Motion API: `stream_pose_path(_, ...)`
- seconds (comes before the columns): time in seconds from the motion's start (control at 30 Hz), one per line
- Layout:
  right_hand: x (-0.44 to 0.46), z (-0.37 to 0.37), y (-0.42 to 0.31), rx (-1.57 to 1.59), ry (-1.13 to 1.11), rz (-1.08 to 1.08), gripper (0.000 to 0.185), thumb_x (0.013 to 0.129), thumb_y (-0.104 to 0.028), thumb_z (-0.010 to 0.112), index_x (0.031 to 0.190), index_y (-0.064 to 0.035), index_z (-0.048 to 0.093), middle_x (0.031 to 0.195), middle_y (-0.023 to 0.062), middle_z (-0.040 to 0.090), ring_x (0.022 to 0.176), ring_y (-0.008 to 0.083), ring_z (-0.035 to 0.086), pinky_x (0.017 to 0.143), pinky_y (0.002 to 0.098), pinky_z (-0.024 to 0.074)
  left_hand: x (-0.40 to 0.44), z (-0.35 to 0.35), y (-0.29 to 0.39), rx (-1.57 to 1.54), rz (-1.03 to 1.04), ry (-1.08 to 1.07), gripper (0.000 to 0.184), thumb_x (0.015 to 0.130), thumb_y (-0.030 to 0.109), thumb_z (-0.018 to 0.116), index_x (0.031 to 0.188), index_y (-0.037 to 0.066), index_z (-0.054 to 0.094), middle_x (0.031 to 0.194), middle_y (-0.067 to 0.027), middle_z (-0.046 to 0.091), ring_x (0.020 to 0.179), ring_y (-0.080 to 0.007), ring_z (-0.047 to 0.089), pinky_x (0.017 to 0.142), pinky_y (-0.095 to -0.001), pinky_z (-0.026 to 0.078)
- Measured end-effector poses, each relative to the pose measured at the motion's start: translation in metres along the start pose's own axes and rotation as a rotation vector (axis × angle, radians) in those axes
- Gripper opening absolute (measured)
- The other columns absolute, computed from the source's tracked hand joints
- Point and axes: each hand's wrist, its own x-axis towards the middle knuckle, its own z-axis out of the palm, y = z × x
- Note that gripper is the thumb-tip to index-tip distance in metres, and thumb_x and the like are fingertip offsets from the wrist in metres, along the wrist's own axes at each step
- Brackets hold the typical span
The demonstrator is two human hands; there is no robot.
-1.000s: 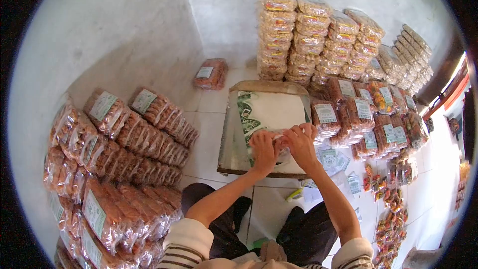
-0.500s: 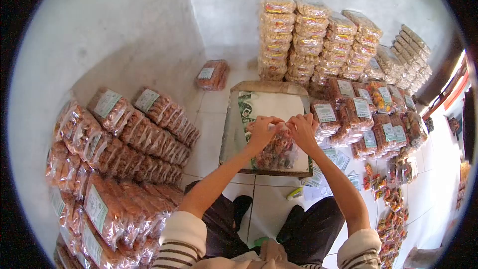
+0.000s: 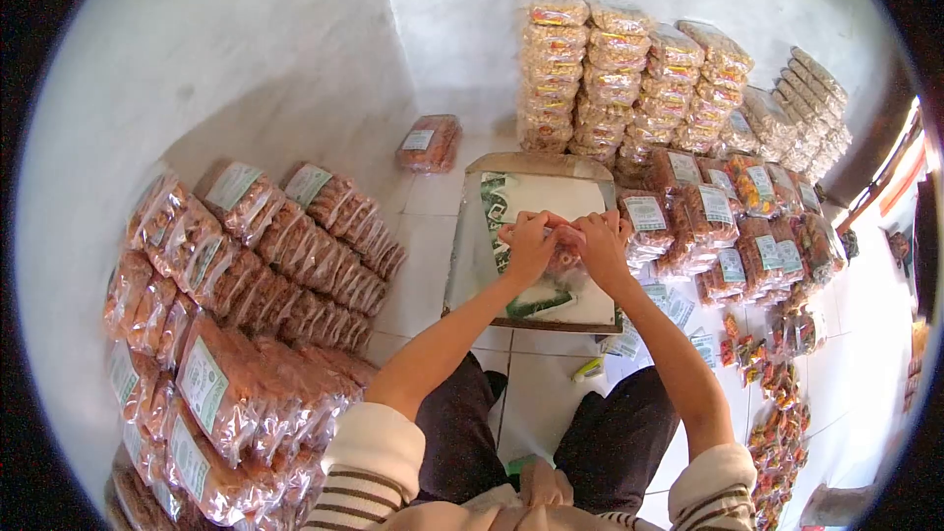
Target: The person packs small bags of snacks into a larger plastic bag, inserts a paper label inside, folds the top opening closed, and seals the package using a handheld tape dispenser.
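My left hand (image 3: 528,244) and my right hand (image 3: 602,244) are close together over a low white-topped table (image 3: 590,307). Both are closed on a clear plastic bag (image 3: 564,258), with the fingers pinching its upper part. Something reddish shows inside; I cannot make out the contents. My hands partly hide the bag, and whether it touches the tabletop is unclear. Green and white print (image 3: 495,206) runs along the table's left side.
Labelled packs of brown food (image 3: 236,246) are stacked at the left, with more packs (image 3: 713,216) at the right. Tall stacks of pale packs (image 3: 554,69) line the wall. A lone pack (image 3: 430,144) lies behind the table. Loose labels (image 3: 672,305) and small colourful packets (image 3: 777,433) cover floor at the right.
The bag lay over the table's front part and now sits higher between my hands, uncovering green print near the front edge. My hands have drawn slightly closer together. The camera view has shifted slightly.
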Motion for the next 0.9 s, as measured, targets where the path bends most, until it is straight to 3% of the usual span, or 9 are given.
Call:
stream_pose_path(0.07, 0.003, -0.004, -0.001, 0.040, -0.063, 0.087, 0.014, 0.074, -0.024, 0.056, 0.077, -0.0136, 0.065, 0.079, 0.0016, 0.057, 0.093, 0.0238, 0.042, 0.079, 0.0448, 0.0264, -0.001, 0.001, 0.002, -0.004, 0.000, -0.003, 0.021, 0.080, 0.035, 0.054, 0.086, 0.017, 0.063, 0.087, 0.0033, 0.059, 0.092, -0.0153, 0.045, 0.082, -0.0393, 0.020)
stream_pose_path(0.13, 0.004, -0.018, -0.005, 0.029, -0.079, 0.048, 0.013, 0.073, -0.023, 0.057, 0.076, -0.0135, 0.065, 0.079, 0.0016, 0.058, 0.093, 0.0237, 0.042, 0.079, 0.0448, 0.0263, -0.004, 0.001, 0.005, 0.041, -0.005, 0.009, 0.013, 0.077, 0.017, 0.059, 0.089, 0.014, 0.060, 0.084, 0.0038, 0.059, 0.095, -0.0160, 0.044, 0.082, -0.0393, 0.019)
stream_pose_path(0.27, 0.002, -0.012, -0.002, 0.049, -0.032, 0.029, 0.011, 0.069, -0.022, 0.061, 0.074, -0.0132, 0.065, 0.080, 0.0017, 0.059, 0.094, 0.0232, 0.043, 0.080, 0.0454, 0.0263, -0.013, -0.001, 0.009, -0.054, 0.010, 0.065, 0.019, 0.075, 0.015, 0.060, 0.094, 0.013, 0.057, 0.087, 0.0040, 0.059, 0.095, -0.0165, 0.044, 0.082, -0.0404, 0.019)
stream_pose_path(0.6, 0.001, -0.008, 0.007, 0.100, 0.017, -0.073, 0.009, 0.072, -0.018, 0.059, 0.073, -0.0103, 0.064, 0.078, 0.0040, 0.057, 0.088, 0.0236, 0.041, 0.082, 0.0419, 0.0245, -0.015, 0.003, 0.007, 0.142, 0.104, 0.070, 0.028, 0.070, 0.015, 0.063, 0.097, 0.014, 0.056, 0.089, 0.0032, 0.057, 0.095, -0.0169, 0.045, 0.083, -0.0405, 0.021)
stream_pose_path(0.7, 0.000, -0.004, 0.011, 0.174, -0.059, 0.024, 0.014, 0.074, -0.023, 0.059, 0.074, -0.0111, 0.066, 0.077, 0.0043, 0.059, 0.089, 0.0227, 0.040, 0.082, 0.0391, 0.0248, -0.016, 0.007, 0.006, 0.189, 0.154, 0.111, 0.029, 0.070, 0.014, 0.063, 0.098, 0.014, 0.055, 0.087, 0.0034, 0.057, 0.095, -0.0170, 0.045, 0.083, -0.0406, 0.021)
stream_pose_path(0.8, 0.010, 0.002, 0.021, 0.166, -0.245, 0.177, 0.019, 0.076, -0.026, 0.060, 0.077, -0.0085, 0.067, 0.076, 0.0057, 0.062, 0.084, 0.0223, 0.048, 0.076, 0.0359, 0.0335, -0.016, 0.002, 0.014, 0.134, 0.117, 0.120, 0.032, 0.070, 0.012, 0.063, 0.101, 0.015, 0.054, 0.086, 0.0033, 0.057, 0.095, -0.0173, 0.044, 0.082, -0.0409, 0.021)
stream_pose_path(0.87, 0.026, 0.020, 0.044, 0.582, -0.527, 0.308, 0.022, 0.072, -0.031, 0.062, 0.083, -0.0122, 0.065, 0.081, 0.0064, 0.062, 0.092, 0.0276, 0.045, 0.076, 0.0405, 0.0328, -0.009, 0.002, 0.013, 0.062, 0.065, 0.113, 0.033, 0.070, 0.011, 0.062, 0.102, 0.016, 0.053, 0.087, 0.0031, 0.057, 0.095, -0.0176, 0.044, 0.082, -0.0412, 0.021)
stream_pose_path(0.9, 0.034, 0.019, 0.045, 0.583, -0.525, 0.307, 0.022, 0.072, -0.031, 0.062, 0.083, -0.0122, 0.065, 0.081, 0.0064, 0.062, 0.092, 0.0276, 0.045, 0.076, 0.0405, 0.0328, -0.004, 0.003, 0.010, 0.114, 0.097, 0.139, 0.033, 0.071, 0.017, 0.063, 0.102, 0.017, 0.054, 0.087, 0.0030, 0.056, 0.096, -0.0178, 0.044, 0.083, -0.0412, 0.021)
